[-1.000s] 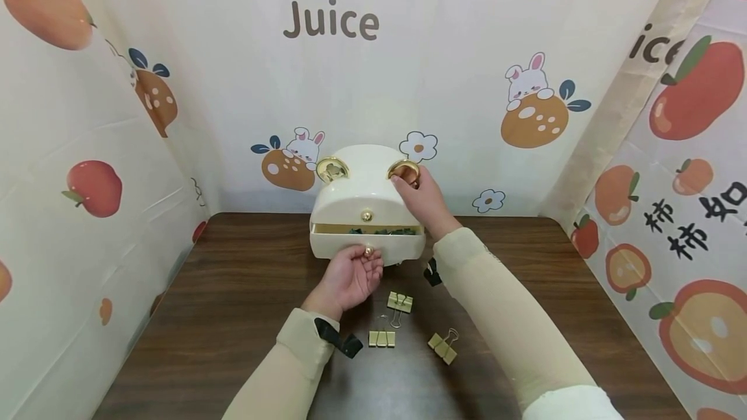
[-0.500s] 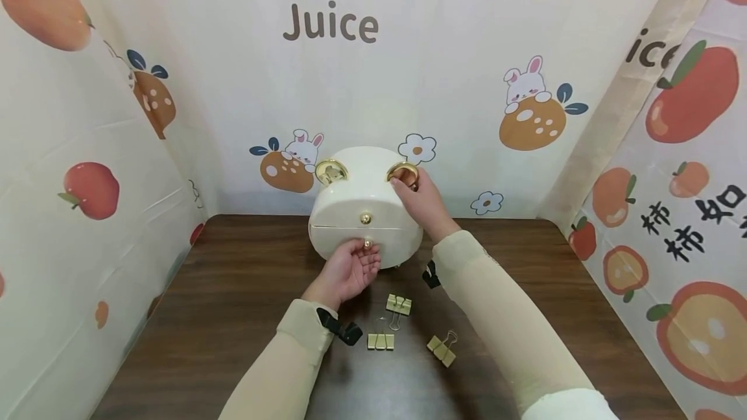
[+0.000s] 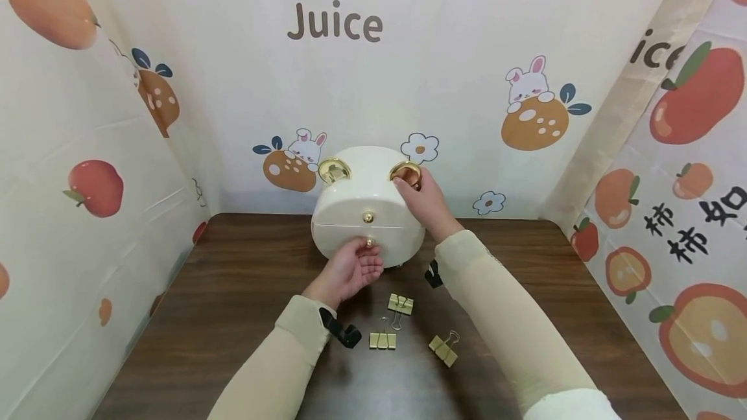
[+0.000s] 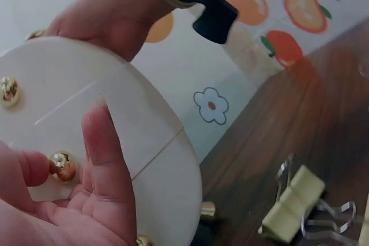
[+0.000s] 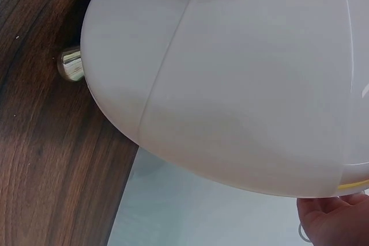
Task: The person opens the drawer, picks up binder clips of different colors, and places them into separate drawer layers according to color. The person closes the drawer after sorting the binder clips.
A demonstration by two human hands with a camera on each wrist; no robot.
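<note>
A white rounded two-drawer box (image 3: 393, 251), shaped like an alarm clock with gold cups on top, stands at the back of the table. Both drawer fronts lie flush, with a thin seam between them. My left hand (image 3: 345, 272), palm up, holds the lower gold knob (image 4: 62, 165) at its thumb, the other fingers reaching past it below. At the box's top right, my right hand (image 3: 428, 203) grips the right gold cup (image 3: 405, 172), thumb inside its rim and fingers behind. In the right wrist view only a bit of that hand (image 5: 337, 223) shows beside the box's side.
Three gold binder clips, a near one (image 3: 382, 341), a farther one (image 3: 400, 304) and a right one (image 3: 443, 350), lie on the dark wooden table (image 3: 233, 316) before the box. A fruit-print curtain (image 3: 455, 50) surrounds the table's back and sides.
The lower drawer was partly out, showing dark green contents; my left hand has pushed it in flush with the box. My right hand has kept its grip on the gold cup.
</note>
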